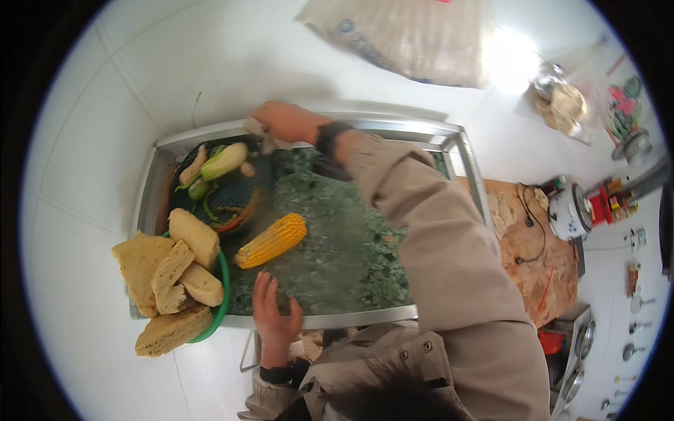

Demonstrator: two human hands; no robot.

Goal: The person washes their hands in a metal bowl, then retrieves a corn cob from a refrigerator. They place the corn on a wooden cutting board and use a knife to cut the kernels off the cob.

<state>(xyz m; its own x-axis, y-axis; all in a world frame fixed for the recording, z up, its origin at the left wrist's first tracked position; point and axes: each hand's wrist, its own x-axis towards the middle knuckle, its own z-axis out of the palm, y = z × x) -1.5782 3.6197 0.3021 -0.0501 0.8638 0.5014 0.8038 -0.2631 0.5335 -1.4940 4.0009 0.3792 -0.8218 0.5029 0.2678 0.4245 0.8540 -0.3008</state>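
Note:
My right hand [287,121] grips a light cloth [258,129] on the back metal rail [210,129] of a glass-topped table [337,231]. At the table's near edge, my left hand [276,316] is held with fingers apart and nothing in it. A yellow corn cob [273,241] lies on the glass just beyond its fingertips. Left of the cloth sits a dark round perforated tray [231,197], bearing a pale green eggplant [224,161], a green vegetable [198,189] and a reddish curved pepper [239,216].
Thick pieces of bread [194,238] are heaped in a green basket [225,284] at the table's left corner. To the right, a wooden surface [547,263] holds a rice cooker [570,213] and a black cord [542,237]. A large plastic bag [416,42] is by the white wall.

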